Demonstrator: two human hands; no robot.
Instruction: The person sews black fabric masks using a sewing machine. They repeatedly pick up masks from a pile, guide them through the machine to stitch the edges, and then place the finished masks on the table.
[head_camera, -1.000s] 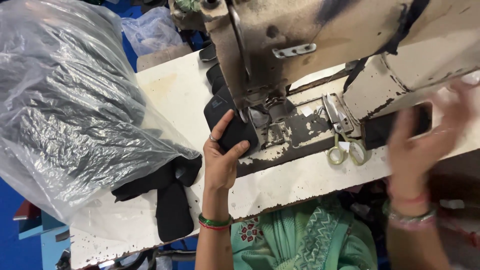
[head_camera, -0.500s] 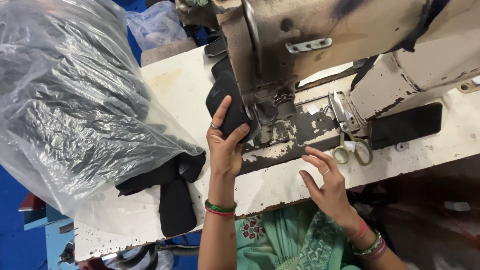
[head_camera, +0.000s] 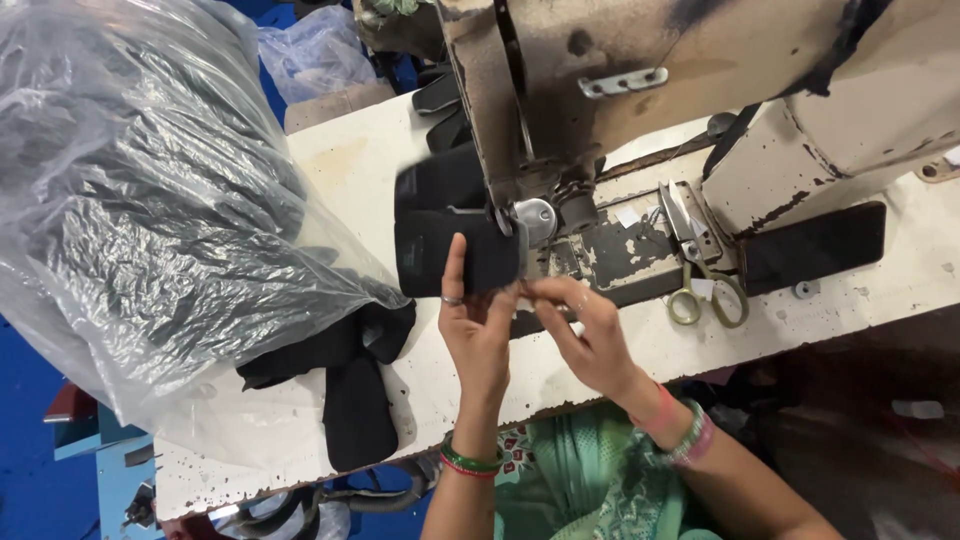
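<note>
Worn white paint covers the sewing table (head_camera: 640, 350), chipped along its near edge, with a heavy cream industrial sewing machine (head_camera: 650, 90) looming over the middle of it. A big clear plastic bag (head_camera: 150, 200) stuffed with dark pieces slumps on the left, and a few black pieces (head_camera: 350, 380) spill out from under it toward the table's edge.

What has changed is the right hand (head_camera: 590, 335). A second ago it was far out to the right, near the flat black piece (head_camera: 815, 245) lying by the machine's base; half a second ago it was sliding in along the table edge; now it sits just beside the left hand (head_camera: 478, 325), fingers pinched together at the near edge of the black fabric piece (head_camera: 455, 250). Whether it grips the cloth itself or a thread there, I cannot tell. The left hand has barely moved: it lies on the same piece with fingers stretched long, pressing it flat, not closed around it. The piece lies on the machine bed, its right end up against the presser foot (head_camera: 535, 220). Both hands now meeting on it suggests the piece is being lined up at the needle. Scissors (head_camera: 700, 270) lie untouched to the right.
</note>
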